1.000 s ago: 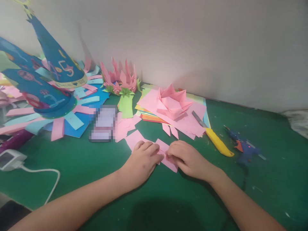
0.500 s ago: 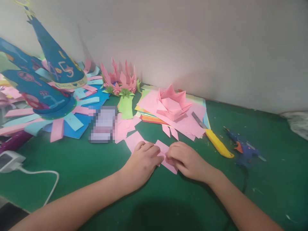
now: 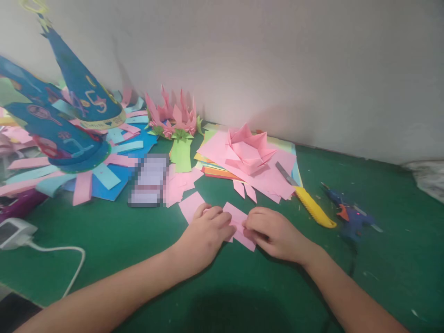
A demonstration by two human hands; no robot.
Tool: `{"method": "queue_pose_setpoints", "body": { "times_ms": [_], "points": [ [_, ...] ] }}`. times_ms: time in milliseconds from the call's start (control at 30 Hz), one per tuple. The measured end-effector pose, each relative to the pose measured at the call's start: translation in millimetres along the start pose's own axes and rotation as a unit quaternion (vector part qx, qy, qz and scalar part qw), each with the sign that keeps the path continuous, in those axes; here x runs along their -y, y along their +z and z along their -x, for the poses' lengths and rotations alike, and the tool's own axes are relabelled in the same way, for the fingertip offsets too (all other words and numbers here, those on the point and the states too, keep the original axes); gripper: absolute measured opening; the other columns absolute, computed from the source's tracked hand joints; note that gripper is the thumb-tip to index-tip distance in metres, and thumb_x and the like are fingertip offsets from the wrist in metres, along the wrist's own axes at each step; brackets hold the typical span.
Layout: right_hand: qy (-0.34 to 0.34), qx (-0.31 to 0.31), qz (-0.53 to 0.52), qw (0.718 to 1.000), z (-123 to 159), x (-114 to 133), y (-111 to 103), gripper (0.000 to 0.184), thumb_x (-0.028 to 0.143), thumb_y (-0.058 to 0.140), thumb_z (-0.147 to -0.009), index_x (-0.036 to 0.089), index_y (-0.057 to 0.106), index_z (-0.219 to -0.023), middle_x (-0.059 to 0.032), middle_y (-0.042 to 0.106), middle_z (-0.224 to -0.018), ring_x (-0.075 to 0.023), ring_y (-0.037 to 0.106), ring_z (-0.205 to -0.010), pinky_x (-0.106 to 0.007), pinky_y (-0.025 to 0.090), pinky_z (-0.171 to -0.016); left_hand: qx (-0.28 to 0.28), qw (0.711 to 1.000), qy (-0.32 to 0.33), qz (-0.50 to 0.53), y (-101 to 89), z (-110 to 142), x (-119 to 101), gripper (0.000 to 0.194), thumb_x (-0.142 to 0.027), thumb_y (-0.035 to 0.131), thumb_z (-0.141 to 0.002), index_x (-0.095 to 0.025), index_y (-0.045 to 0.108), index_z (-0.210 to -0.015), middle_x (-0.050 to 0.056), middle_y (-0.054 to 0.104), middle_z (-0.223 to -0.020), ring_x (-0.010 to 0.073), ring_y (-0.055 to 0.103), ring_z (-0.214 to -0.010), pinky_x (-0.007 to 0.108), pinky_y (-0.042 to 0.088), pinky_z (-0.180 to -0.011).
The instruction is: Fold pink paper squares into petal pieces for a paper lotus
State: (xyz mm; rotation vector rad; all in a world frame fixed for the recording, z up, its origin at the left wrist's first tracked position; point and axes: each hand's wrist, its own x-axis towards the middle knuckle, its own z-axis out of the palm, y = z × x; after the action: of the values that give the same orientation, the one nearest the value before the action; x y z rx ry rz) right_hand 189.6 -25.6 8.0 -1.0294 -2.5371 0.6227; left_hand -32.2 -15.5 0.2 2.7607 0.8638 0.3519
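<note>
On the green mat my left hand (image 3: pixel 205 232) and my right hand (image 3: pixel 274 232) meet over a small pink paper piece (image 3: pixel 238 221). Both hands have their fingers curled and pressed onto it, pinching it where they touch. Another pink paper square (image 3: pixel 190 205) lies just behind my left hand. A folded pink paper flower (image 3: pixel 248 150) sits on a stack of pink and coloured sheets (image 3: pixel 267 178) beyond my hands.
A yellow utility knife (image 3: pixel 310 203) and a blue glue gun (image 3: pixel 348 212) lie to the right. Blue paper cones (image 3: pixel 74 92), paper strips, pink spiky paper flowers (image 3: pixel 173 115) and a blurred card (image 3: pixel 150 180) fill the left. A white charger with cable (image 3: pixel 14 231) lies front left. A wall runs behind.
My hands stayed on the pink paper piece; the fingers shifted slightly along it. The view moved a little.
</note>
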Motion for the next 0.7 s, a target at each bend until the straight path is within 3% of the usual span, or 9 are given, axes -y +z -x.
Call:
{"method": "queue_pose_setpoints", "body": {
  "times_ms": [233, 367, 433, 600, 700],
  "points": [
    [-0.027, -0.044, 0.058, 0.997, 7, -6, -3, 0.017, 0.006, 0.044, -0.08, 0.019, 0.05, -0.071, -0.0012, 0.049, -0.065, -0.0154, 0.042, -0.065, -0.028, 0.036, -0.062, -0.008, 1.0, 0.003, 0.007, -0.8, 0, 0, 0.016, -0.015, 0.043, -0.092, -0.021, 0.059, -0.091, 0.001, 0.058, -0.099, 0.0183, 0.046, -0.095, 0.037, 0.027, -0.089],
    [-0.01, -0.165, 0.073, 0.984, 12, -9, -4, 0.017, 0.004, 0.044, -0.075, 0.02, 0.046, -0.069, -0.0002, 0.046, -0.061, -0.0156, 0.041, -0.062, -0.029, 0.035, -0.058, -0.015, 1.0, 0.01, 0.009, 1.8, 1, 2, 0.016, -0.011, 0.046, -0.089, -0.02, 0.059, -0.091, 0.003, 0.057, -0.097, 0.0187, 0.046, -0.095, 0.037, 0.027, -0.089],
    [-0.001, -0.197, 0.051, 0.979, 11, -8, -4, 0.016, 0.005, 0.045, -0.077, 0.02, 0.047, -0.072, -0.0009, 0.049, -0.064, -0.0159, 0.042, -0.064, -0.029, 0.037, -0.059, -0.023, 1.0, 0.015, 0.012, 4.2, 1, 3, 0.016, -0.012, 0.047, -0.089, -0.02, 0.06, -0.092, 0.003, 0.057, -0.094, 0.0185, 0.046, -0.094, 0.038, 0.027, -0.09],
    [0.011, -0.071, -0.017, 0.997, 3, -5, 0, 0.012, 0.02, 0.056, -0.085, 0.02, 0.056, -0.098, -0.0057, 0.061, -0.094, -0.0188, 0.053, -0.088, -0.035, 0.044, -0.081, -0.05, 0.998, 0.023, 0.02, 8.4, -1, 6, 0.019, -0.017, 0.043, -0.093, -0.02, 0.062, -0.09, 0.003, 0.055, -0.084, 0.0174, 0.047, -0.089, 0.037, 0.03, -0.087],
    [0.019, -0.035, -0.014, 0.999, 0, -7, 2, 0.014, 0.026, 0.054, -0.089, 0.021, 0.061, -0.1, -0.0064, 0.062, -0.099, -0.0186, 0.054, -0.092, -0.035, 0.045, -0.083, -0.044, 0.998, 0.024, 0.028, 7.2, -2, 5, 0.02, -0.017, 0.042, -0.094, -0.019, 0.062, -0.092, 0.003, 0.056, -0.086, 0.0181, 0.048, -0.091, 0.037, 0.032, -0.086]
  ]
}}
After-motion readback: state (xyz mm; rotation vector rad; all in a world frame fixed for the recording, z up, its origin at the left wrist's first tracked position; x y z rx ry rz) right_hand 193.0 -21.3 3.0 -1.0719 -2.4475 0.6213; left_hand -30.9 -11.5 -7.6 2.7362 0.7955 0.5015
